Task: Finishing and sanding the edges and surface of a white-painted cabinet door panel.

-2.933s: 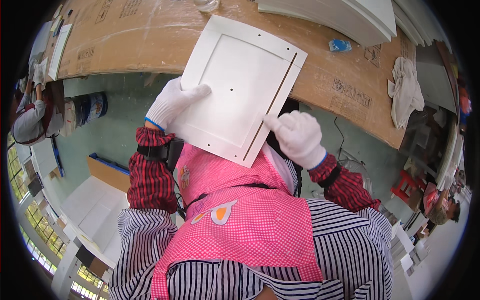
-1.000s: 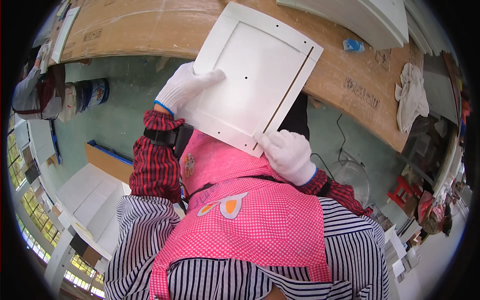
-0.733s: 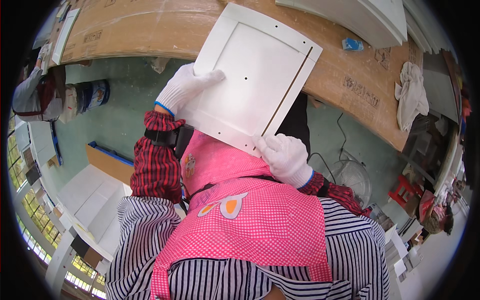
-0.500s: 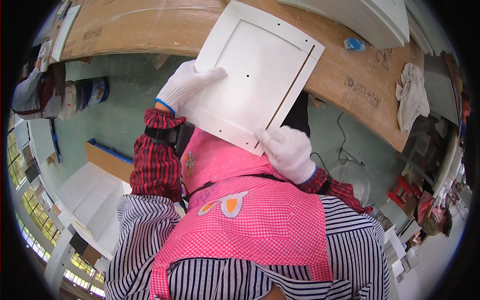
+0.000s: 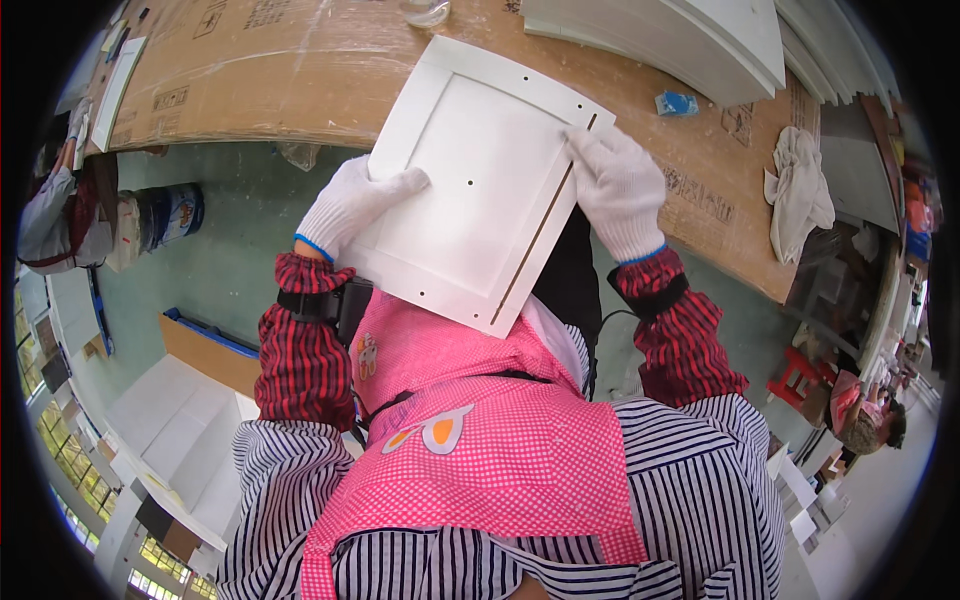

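Note:
A white rectangular panel with a recessed middle, several small dark holes and a long dark groove near its right side leans tilted between my body and the table edge. My left hand, in a white knitted glove, grips its left edge with the thumb on the face. My right hand, gloved the same way, is at the upper right edge by the groove's far end, its fingers bent and pressed together. Whether anything small is in those fingers is hidden.
The brown cardboard-covered table lies ahead. On it are stacked white panels, a blue block and a white cloth. A red stool stands at right. Another person works at far left near buckets.
My right hand has moved up along the groove from the panel's lower right corner to near its upper right corner. My left hand keeps its grip on the left edge.

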Motion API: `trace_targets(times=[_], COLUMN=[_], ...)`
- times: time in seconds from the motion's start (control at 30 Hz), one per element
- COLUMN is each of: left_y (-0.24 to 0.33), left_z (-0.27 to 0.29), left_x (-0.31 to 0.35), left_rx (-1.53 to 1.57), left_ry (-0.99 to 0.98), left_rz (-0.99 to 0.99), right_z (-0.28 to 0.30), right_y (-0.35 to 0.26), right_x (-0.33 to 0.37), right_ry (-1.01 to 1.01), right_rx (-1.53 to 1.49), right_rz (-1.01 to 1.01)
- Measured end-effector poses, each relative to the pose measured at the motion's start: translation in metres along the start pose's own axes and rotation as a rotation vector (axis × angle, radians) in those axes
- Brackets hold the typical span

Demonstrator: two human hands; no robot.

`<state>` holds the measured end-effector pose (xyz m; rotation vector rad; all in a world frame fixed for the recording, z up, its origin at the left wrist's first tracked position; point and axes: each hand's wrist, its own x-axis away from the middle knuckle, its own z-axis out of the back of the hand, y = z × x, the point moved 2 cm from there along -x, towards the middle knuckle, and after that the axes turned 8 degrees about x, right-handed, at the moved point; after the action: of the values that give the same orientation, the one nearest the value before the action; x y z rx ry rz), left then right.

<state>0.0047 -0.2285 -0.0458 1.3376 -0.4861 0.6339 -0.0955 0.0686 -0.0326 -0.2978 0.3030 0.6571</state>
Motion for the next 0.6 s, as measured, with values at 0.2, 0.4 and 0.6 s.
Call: trace_targets(times=[0.2,0.4,0.6], left_y=[-0.002,0.000,-0.004], left_z=[-0.002,-0.005,-0.004], left_x=[-0.001,-0.003,-0.006], left_rx=[0.016,0.005,-0.024], left_ry=[-0.003,0.004,0.013], left_rz=[-0.014,-0.008,0.012], right_z=[0.029,-0.002,0.023], right_y=[-0.039,0.018,-0.035], right_x=[0.039,-0.006,0.053], right_ry=[-0.207,0.076,-0.196], right_rx=[-0.097,0.013,-0.088], right_rz=[0.183,0.020,0.160])
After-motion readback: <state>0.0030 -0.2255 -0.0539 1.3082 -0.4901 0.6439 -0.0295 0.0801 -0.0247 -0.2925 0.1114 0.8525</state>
